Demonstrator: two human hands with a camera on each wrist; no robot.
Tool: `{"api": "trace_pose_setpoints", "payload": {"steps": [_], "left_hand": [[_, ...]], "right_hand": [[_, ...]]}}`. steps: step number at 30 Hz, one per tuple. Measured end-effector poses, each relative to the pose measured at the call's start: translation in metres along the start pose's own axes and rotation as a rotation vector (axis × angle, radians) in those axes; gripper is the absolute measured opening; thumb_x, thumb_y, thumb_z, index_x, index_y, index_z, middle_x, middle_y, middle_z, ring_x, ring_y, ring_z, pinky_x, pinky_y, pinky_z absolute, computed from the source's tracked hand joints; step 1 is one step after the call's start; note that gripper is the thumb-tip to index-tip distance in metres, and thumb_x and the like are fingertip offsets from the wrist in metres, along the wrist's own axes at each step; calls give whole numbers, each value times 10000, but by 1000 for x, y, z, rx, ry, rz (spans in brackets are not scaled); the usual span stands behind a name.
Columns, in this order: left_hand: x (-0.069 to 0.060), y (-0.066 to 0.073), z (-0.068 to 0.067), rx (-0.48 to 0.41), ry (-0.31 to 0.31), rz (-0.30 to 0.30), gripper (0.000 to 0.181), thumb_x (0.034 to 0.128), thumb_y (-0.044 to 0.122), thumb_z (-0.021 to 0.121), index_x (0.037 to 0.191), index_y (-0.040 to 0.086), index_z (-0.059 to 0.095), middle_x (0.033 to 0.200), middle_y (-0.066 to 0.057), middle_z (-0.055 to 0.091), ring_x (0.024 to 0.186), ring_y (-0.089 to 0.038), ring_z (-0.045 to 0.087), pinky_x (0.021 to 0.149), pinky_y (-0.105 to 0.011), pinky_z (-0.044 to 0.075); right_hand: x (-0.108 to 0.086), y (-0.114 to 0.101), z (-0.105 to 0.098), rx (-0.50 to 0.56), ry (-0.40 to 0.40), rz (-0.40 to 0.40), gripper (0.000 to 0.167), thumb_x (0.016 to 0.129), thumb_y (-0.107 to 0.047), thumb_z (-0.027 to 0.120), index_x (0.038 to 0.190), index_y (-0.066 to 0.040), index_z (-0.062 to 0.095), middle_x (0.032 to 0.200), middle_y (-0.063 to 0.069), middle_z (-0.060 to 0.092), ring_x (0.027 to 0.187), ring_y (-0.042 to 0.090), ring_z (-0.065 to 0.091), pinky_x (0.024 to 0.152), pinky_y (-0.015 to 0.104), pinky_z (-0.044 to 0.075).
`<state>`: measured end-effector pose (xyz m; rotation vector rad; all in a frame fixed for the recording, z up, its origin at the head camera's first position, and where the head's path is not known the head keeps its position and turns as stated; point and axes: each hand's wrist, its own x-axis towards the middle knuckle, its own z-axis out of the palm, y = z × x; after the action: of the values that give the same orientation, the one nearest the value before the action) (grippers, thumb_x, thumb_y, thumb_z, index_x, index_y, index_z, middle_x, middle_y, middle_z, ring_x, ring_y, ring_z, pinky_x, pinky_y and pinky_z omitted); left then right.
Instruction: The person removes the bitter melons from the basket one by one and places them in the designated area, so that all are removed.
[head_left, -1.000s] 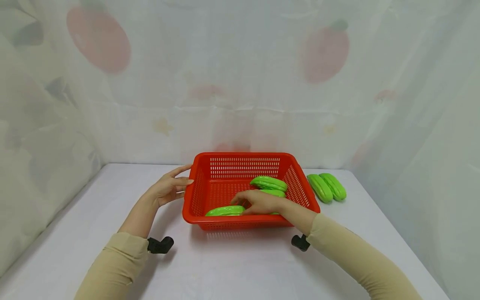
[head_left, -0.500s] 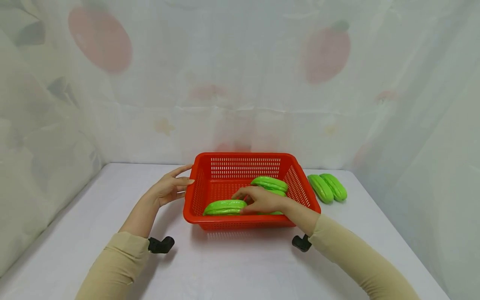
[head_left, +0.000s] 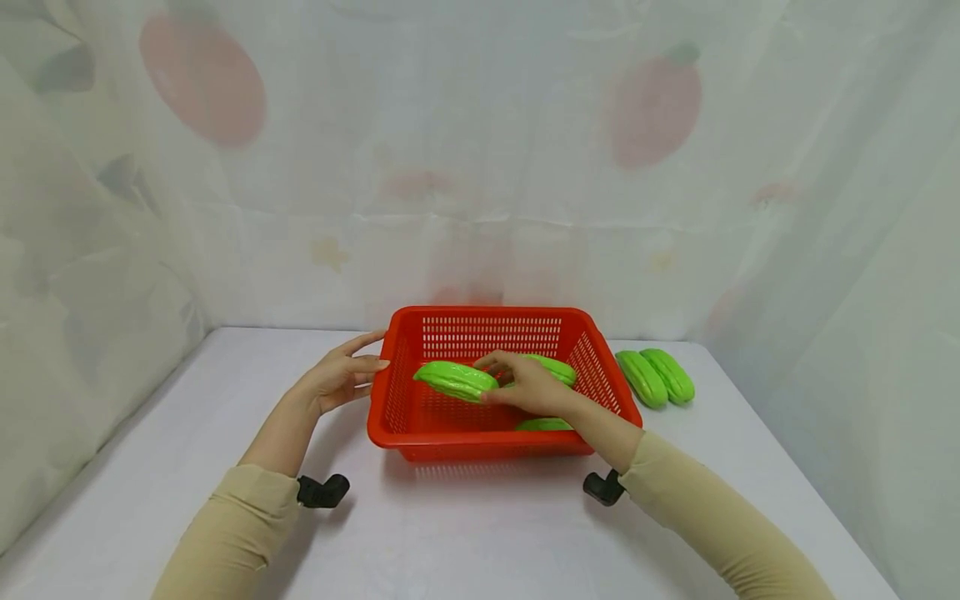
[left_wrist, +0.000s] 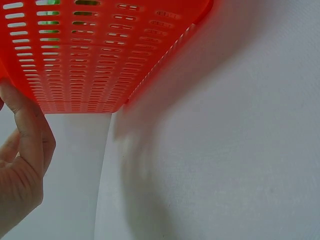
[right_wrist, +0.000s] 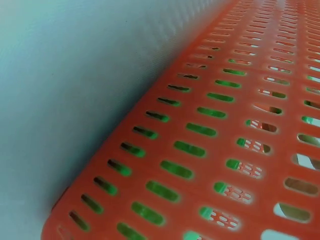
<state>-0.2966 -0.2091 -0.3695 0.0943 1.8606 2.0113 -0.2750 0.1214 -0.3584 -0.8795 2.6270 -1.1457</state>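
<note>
My right hand [head_left: 528,387] pinches one end of a bright green ridged bitter melon [head_left: 453,380], lifted over the red plastic basket [head_left: 480,437]. Its other end points left inside the rim. Beneath and behind this hand lie more bitter melons, including one at the back right [head_left: 557,369] and one by the front wall [head_left: 543,424], both partly covered. My left hand [head_left: 337,375] grips the basket's left rim. In the left wrist view, its bent fingers [left_wrist: 30,125] reach the slotted wall. The right wrist view shows the basket's outer wall [right_wrist: 165,165], green showing through its slots.
Two bitter melons [head_left: 654,377] lie side by side on the white table [head_left: 450,533], right of the basket. Pale printed curtains [head_left: 480,167] enclose the back and sides. A black wrist camera [head_left: 322,491] sits below the left hand, another [head_left: 603,487] below the right.
My right hand has raised a bitter melon from the basket's front area, up and toward its middle. The left hand stays on the rim, and the basket has not visibly moved.
</note>
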Motion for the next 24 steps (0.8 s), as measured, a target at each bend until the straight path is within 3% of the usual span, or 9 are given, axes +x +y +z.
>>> {"api": "trace_pose_setpoints", "payload": {"steps": [9, 17, 24], "left_hand": [[-2, -1, -1, -4, 7, -4, 735, 962, 140, 605, 1578, 191, 208, 949, 102, 700, 820, -84, 702, 794, -265, 573], [-4, 1, -3, -3, -4, 12, 739, 961, 127, 606, 1578, 185, 204, 949, 97, 697, 818, -84, 699, 787, -265, 575], [-6, 0, -2, 12, 1, 7, 751, 957, 148, 615, 1582, 190, 200, 966, 96, 698, 837, -87, 711, 807, -275, 578]], "right_hand": [[2, -4, -4, 131, 180, 141, 457, 849, -266, 779, 1277, -242, 621, 1247, 88, 650, 1071, 279, 674, 910, 371, 569], [2, -10, -9, 368, 277, 186, 463, 858, -261, 764, 1296, -251, 614, 1295, 110, 593, 1087, 278, 635, 850, 413, 600], [0, -11, -15, 467, 325, 191, 463, 876, -260, 748, 1314, -233, 599, 1302, 115, 558, 1085, 236, 638, 844, 359, 603]]}}
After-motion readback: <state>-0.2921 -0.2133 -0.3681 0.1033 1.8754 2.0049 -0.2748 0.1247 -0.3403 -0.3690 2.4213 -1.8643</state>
